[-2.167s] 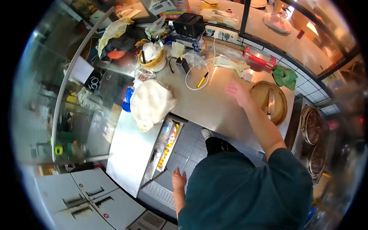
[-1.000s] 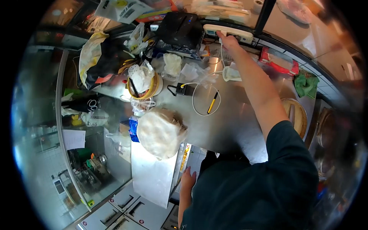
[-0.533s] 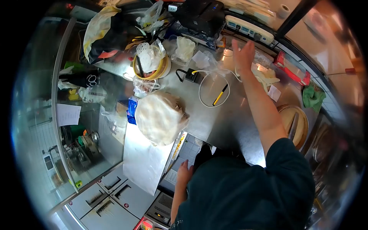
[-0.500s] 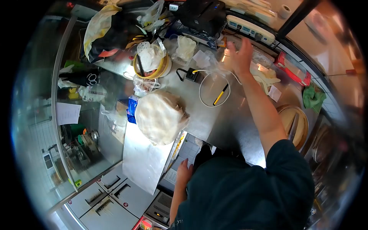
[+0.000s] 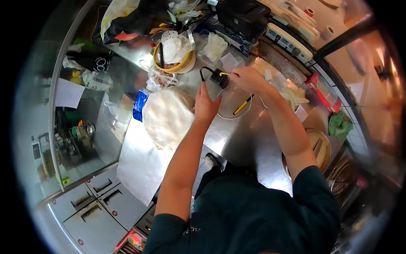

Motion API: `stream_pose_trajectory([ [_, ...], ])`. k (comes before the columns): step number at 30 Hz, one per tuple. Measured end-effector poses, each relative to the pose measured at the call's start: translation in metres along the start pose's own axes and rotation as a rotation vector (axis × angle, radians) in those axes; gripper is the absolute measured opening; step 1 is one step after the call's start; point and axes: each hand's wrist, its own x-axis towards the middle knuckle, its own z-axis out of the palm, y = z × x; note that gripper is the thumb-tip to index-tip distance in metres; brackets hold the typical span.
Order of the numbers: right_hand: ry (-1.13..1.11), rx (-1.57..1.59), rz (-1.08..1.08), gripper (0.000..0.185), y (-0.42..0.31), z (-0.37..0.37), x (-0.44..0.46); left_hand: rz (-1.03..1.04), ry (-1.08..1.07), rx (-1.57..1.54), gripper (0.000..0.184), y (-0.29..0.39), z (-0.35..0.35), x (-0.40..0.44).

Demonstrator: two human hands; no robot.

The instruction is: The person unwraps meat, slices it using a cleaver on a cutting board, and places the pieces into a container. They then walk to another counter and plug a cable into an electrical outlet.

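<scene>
My right hand [image 5: 250, 80] is closed, its fingertips on a white cable [image 5: 228, 118] close to its yellow plug at the black power adapter [image 5: 217, 76]. The cable lies looped on the metal table, its other, yellow-and-black end [image 5: 242, 105] inside the loop. My left hand [image 5: 206, 105] is open, forefinger stretched out and thumb apart, just below the adapter and its black cord. Whether its fingertip touches the cord I cannot tell. Left of this hand sits a round bundle under a cream cloth [image 5: 168, 116], partly behind my forearm.
A yellow-rimmed tub [image 5: 190, 65] with utensils stands behind the bundle, beside a clear plastic bag [image 5: 158, 79]. A black printer [image 5: 242, 19] and a power strip [image 5: 289, 42] line the back. Right are a red box [image 5: 322, 94], a green cloth [image 5: 340, 127] and a round wooden board [image 5: 323, 154].
My right hand has come down from the back of the table to the cable's plug. My left hand has risen from beside my body to near the adapter.
</scene>
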Motion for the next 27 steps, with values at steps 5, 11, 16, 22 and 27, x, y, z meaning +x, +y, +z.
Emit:
stream_pose_trajectory([
  [5, -0.018, 0.116, 0.024, 0.034, -0.022, -0.004, 0.003, -0.055, 0.076, -0.103, 0.072, 0.006, 0.029, 0.050],
  [11, 0.051, 0.291, 0.102, 0.038, -0.032, 0.011, 0.016, -0.125, -0.027, -0.147, 0.049, -0.003, 0.047, 0.067],
  [16, 0.205, 0.520, 0.063, 0.037, -0.030, 0.020, 0.014, -0.168, -0.041, -0.163, 0.046, -0.001, 0.045, 0.065],
  [22, 0.428, 0.459, 0.164, 0.037, -0.055, -0.043, 0.010, -0.179, -0.048, -0.069, 0.047, 0.006, 0.038, 0.064],
  [27, 0.581, -0.104, 0.111, 0.048, 0.023, -0.036, 0.010, -0.181, 0.072, -0.081, 0.049, -0.014, 0.026, 0.068],
])
